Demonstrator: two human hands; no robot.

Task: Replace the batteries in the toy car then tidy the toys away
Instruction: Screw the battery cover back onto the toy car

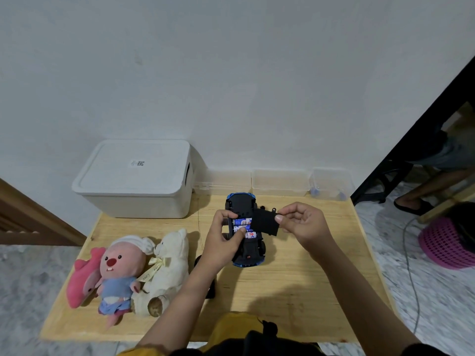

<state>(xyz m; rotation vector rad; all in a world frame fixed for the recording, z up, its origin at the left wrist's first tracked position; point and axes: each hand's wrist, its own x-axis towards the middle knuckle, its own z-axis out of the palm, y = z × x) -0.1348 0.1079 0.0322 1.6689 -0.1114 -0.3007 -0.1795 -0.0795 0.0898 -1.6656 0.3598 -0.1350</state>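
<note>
A blue toy car (245, 231) lies upside down on a wooden table (295, 291), toward the far edge and a little right of the middle, its black underside facing up. The battery compartment is open, and blue-and-white batteries (244, 228) sit in it side by side. The left hand (225, 236) wraps the car's left flank, fingers curled over its far side and the thumb pressing down on the batteries. The right hand (299, 222) hovers just right of the car, pinching a black battery cover (264, 222) between thumb and forefinger, its other fingers loosely curled. The cover hangs tilted over the compartment's right edge, not yet seated. Both forearms reach in from the near edge, the left angled across toward the car, the right coming straight up from the near right corner. The step in hand appears to be closing the compartment. To do it well, the batteries should lie flat first, then the cover's tabs should slot in at one edge before the other edge is pressed down, while the left hand keeps the car from sliding. Near the left edge lie three soft toys: a pink plush whale (83, 278), a pink beaver plush in blue clothes (119, 273), and a cream teddy bear (167, 268). A lidded white storage box (136, 181) stands at the far left corner, with clear plastic containers (280, 182) along the far edge.
</note>
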